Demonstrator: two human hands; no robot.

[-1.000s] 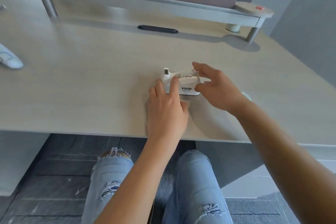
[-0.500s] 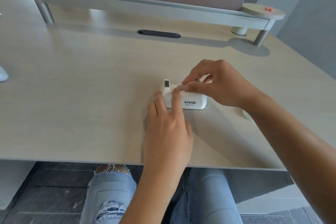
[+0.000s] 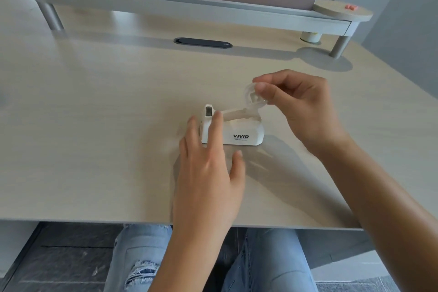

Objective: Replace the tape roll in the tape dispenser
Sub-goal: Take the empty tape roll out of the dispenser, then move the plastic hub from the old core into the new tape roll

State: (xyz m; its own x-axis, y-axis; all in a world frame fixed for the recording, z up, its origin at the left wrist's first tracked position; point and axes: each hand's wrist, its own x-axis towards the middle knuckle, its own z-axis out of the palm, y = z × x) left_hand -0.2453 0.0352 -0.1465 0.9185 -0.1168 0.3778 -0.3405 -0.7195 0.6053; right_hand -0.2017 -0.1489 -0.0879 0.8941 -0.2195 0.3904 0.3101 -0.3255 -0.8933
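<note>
A small white tape dispenser marked VIVID stands on the light wooden desk, its cutter end to the left. My left hand rests on the desk with fingers spread, the fingertips pressing the dispenser's left end. My right hand pinches a clear tape roll between thumb and forefinger, lifted just above the dispenser's right end. A strip of clear tape runs from the roll down toward the cutter.
A raised grey shelf with metal legs spans the back of the desk, with a round wooden disc at its right end. A dark cable slot lies behind the dispenser. My knees in torn jeans show under the desk edge.
My right hand has lifted the clear roll up and out of the dispenser, where it was gripping the top before. My left hand stays pressed on the dispenser's left end.
</note>
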